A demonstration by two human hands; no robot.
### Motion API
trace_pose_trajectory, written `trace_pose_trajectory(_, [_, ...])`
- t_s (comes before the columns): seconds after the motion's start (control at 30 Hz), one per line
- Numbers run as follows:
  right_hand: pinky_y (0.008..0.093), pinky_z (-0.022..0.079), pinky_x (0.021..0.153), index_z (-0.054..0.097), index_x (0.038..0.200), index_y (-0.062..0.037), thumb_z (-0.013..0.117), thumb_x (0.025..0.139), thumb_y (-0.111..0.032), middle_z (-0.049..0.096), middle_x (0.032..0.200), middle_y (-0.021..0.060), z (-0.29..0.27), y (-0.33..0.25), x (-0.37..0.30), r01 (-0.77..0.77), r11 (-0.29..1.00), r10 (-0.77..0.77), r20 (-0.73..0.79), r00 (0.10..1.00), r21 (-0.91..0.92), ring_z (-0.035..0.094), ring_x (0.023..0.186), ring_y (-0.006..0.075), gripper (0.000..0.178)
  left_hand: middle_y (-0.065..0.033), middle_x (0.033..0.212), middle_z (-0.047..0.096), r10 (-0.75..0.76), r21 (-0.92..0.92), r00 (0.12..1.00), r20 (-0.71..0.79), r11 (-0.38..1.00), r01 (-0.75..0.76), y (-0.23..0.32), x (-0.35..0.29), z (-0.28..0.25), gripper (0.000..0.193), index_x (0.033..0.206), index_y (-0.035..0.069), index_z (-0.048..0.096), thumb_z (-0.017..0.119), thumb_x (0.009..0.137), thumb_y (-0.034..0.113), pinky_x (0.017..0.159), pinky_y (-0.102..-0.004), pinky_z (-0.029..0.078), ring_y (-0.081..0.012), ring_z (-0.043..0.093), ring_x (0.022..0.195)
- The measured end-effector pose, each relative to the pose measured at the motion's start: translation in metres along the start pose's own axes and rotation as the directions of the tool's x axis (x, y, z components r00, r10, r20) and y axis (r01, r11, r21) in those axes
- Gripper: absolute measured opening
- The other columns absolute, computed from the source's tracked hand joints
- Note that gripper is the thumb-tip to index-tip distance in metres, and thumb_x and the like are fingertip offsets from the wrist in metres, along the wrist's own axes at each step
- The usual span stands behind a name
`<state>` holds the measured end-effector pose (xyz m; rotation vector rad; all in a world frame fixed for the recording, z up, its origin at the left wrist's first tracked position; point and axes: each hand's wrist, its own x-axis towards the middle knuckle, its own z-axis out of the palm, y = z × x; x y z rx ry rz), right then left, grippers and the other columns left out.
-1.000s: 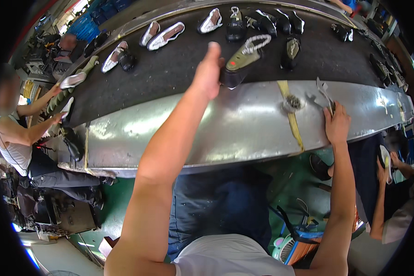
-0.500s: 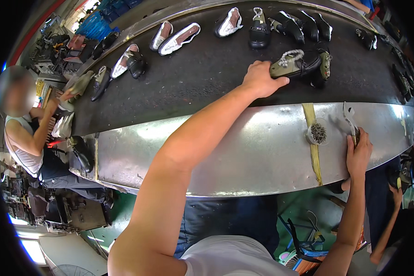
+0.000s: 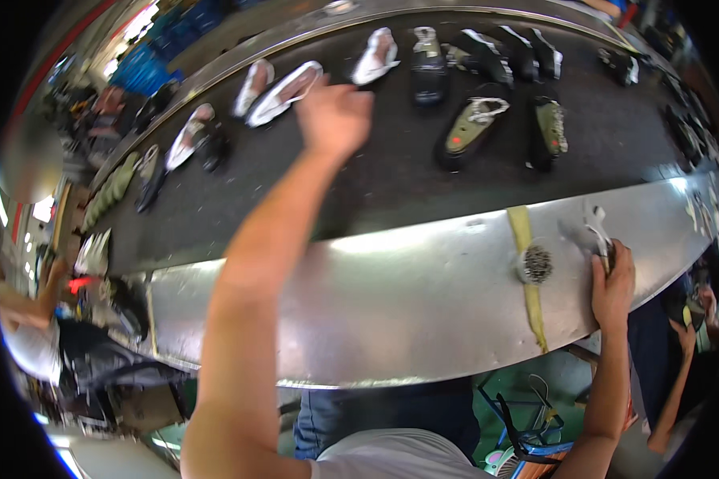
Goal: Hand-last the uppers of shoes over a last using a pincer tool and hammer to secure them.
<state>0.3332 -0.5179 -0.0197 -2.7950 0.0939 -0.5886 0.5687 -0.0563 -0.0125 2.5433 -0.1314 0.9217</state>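
My left hand (image 3: 334,118) is stretched over the dark belt, smeared by motion. Its fingers come close to a white-edged shoe upper with a brown sole (image 3: 284,96); whether they touch it I cannot tell. Beyond my forearm, a black shoe with an olive underside and a red dot (image 3: 465,134) lies beside a second similar olive-and-black shoe (image 3: 550,132). On the metal ledge (image 3: 407,303) my right hand (image 3: 613,287) is closed round the handle of metal pincers (image 3: 596,223), whose head points toward the belt. A round tub of small nails (image 3: 535,263) stands left of the pincers.
Several shoes, among them a black one (image 3: 429,72), line the belt's far side. A yellow strip (image 3: 531,307) crosses the ledge. Other people work at both ends: a person in a white top (image 3: 36,343) at left, another person's forearm (image 3: 675,383) at right.
My left hand has let go of the olive-and-black shoe and swung left across the belt. That shoe now lies with its underside showing. My right hand keeps the pincers; the view has shifted.
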Motion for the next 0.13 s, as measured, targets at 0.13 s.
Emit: trace_pose_trajectory(0.13, [0.0466,0.043,0.091,0.053,0.125,-0.0012,0.066,0.088,-0.014,0.058,0.110,0.0209,0.009,-0.008,0.007,0.055,0.997,-0.055,0.010,0.998,0.046,0.056,0.103,0.0397,0.041,-0.0177,0.165,0.003,-0.473,0.190,0.864,-0.173,0.845,0.501,-0.196,0.024,-0.047,0.034,0.100,0.014,0.078,0.074,0.081,0.042,0.118,-0.0611,0.014,-0.0390,0.008,0.151])
